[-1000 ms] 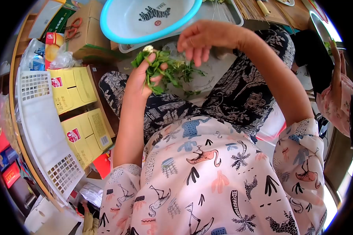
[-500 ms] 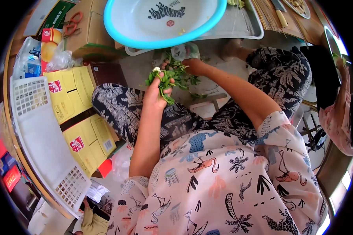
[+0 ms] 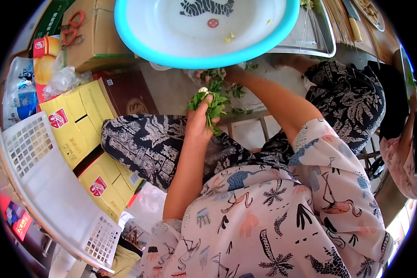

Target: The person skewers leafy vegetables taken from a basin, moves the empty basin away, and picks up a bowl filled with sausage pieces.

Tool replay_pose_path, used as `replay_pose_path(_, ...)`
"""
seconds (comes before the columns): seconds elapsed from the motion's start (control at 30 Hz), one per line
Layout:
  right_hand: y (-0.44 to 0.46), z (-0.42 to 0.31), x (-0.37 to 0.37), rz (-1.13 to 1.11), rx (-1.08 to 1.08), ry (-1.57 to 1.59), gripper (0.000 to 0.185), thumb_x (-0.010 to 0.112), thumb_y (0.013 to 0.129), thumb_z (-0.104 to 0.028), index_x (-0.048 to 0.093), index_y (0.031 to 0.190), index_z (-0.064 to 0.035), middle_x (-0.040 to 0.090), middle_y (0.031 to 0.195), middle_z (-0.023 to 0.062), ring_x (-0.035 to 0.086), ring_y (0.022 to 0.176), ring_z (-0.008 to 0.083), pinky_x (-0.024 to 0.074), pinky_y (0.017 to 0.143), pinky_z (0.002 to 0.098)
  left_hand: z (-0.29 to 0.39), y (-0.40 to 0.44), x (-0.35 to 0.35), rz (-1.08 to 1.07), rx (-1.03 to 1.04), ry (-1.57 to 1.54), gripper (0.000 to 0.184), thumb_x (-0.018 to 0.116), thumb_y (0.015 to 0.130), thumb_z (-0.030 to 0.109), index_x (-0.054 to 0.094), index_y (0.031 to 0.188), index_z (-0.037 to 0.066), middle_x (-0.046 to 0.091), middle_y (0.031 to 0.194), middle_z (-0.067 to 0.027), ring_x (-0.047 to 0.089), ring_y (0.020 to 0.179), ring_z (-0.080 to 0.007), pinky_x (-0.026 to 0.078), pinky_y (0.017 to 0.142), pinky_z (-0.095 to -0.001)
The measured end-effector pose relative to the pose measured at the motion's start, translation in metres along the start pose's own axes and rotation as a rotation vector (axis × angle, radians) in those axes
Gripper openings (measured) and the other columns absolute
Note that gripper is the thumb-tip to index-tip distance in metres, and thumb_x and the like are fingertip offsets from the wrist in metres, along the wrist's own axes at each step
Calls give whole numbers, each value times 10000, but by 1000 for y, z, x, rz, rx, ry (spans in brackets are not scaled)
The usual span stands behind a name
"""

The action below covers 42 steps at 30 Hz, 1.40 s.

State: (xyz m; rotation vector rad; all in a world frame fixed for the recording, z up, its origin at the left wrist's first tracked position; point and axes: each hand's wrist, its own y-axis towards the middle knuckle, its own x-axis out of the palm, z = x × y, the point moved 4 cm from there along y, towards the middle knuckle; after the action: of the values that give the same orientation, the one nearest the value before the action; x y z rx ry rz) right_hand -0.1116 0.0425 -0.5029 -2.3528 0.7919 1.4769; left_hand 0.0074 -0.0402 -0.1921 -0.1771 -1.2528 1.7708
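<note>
My left hand (image 3: 200, 119) is closed round a bunch of leafy greens (image 3: 216, 110), above my left thigh. A small white clump (image 3: 203, 90) shows at the top of the bunch, by my thumb. My right hand (image 3: 232, 74) is just below the near rim of the blue-edged white basin (image 3: 204, 61), beside more green leaves (image 3: 236, 90). Its fingers are mostly hidden by the rim and the leaves, so I cannot see how they are set. Loose leaves lie on the floor below.
Left of me are yellow cartons (image 3: 78, 123), a brown box (image 3: 129, 92) and a white plastic basket (image 3: 55, 178). Orange-handled scissors (image 3: 71, 30) lie on a cardboard box (image 3: 104, 32). A metal tray (image 3: 317, 34), sticks and a knife (image 3: 353, 23) are at upper right. Another person's sleeve (image 3: 398, 155) shows at far right.
The view has shifted, so the basin looks larger and covers more of my right hand. My left hand, still on the greens, appears further right and slightly lower.
</note>
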Motion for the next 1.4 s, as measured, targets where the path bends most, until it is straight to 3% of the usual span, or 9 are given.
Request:
replay_pose_path(0.17, -34, -11, -155, -406, 928, 818, 216, 645, 781, -228, 588, 927, -79, 619, 841, 48, 570, 683, 154, 484, 680, 335, -15, 27, -3, -11, -40, 11, 202, 580, 897, 158, 511, 1043, 35, 601, 921, -139, 605, 737, -197, 367, 400, -241)
replay_pose_path(0.3, -62, -10, -188, -134, 1016, 1266, 226, 661, 786, -255, 592, 921, -88, 623, 858, 46, 621, 798, 153, 497, 693, 325, -23, 81, -21, 133, -127, -37, 149, 545, 915, 163, 525, 1037, 81, 611, 917, -100, 634, 757, -251, 387, 418, -272)
replay_pose_path(0.57, -82, -24, -210, -88, 978, 1356, 143, 600, 813, -129, 587, 938, -60, 640, 902, 65, 635, 867, 178, 512, 753, 319, -22, 179, 3, 206, -239, -57, 227, 482, 952, 269, 540, 1004, 57, 622, 957, -163, 568, 716, -275, 493, 514, -348)
replay_pose_path(0.6, -82, -27, -216, -69, 969, 1364, 130, 584, 816, -106, 586, 936, -56, 639, 901, 69, 634, 872, 179, 514, 752, 318, -34, 207, -6, 13, -238, -100, 331, 509, 935, 313, 493, 1151, 63, 552, 1130, -186, 556, 907, -323, 524, 732, -452)
replay_pose_path(0.63, -81, -29, -220, -55, 956, 1372, 121, 569, 819, -83, 585, 935, -52, 637, 900, 73, 633, 877, 179, 516, 752, 317, -33, 200, 2, 7, -242, -96, 331, 509, 935, 313, 493, 1151, 63, 552, 1130, -186, 556, 907, -323, 524, 732, -452)
replay_pose_path(0.73, -79, -27, -222, -11, 996, 1408, 121, 548, 817, -58, 584, 932, -43, 633, 888, 75, 630, 877, 184, 514, 753, 316, -30, 176, 16, -2, -349, -153, 705, 536, 913, 375, 146, 1451, 139, 177, 1470, -150, 250, 1311, -368, 308, 1004, -582)
replay_pose_path(0.97, -81, -24, -224, -150, 1047, 1207, 98, 540, 804, -40, 591, 888, -37, 642, 862, 72, 641, 821, 179, 522, 680, 310, -21, 160, 1, 96, -175, 414, 613, 561, 910, 270, 266, 1422, 106, 322, 1426, -112, 321, 1293, -325, 350, 984, -525)
replay_pose_path(1.13, -92, -29, -236, 25, 1114, 920, 187, 570, 806, -97, 617, 962, -6, 657, 782, 106, 647, 631, 199, 487, 473, 300, -25, 105, 7, -63, -59, 311, 454, 555, 910, 250, 424, 1309, 79, 393, 1350, -155, 418, 1215, -298, 403, 935, -468)
replay_pose_path(1.4, -72, -126, -362, 347, 801, 1683, 634, 545, 878, -495, 415, 1248, 3, 495, 1240, 135, 599, 959, 216, 497, 755, 350, -7, 25, 26, -243, 159, 138, 354, 478, 945, 182, 445, 1252, 10, 545, 1160, -146, 577, 1046, -283, 486, 860, -397)
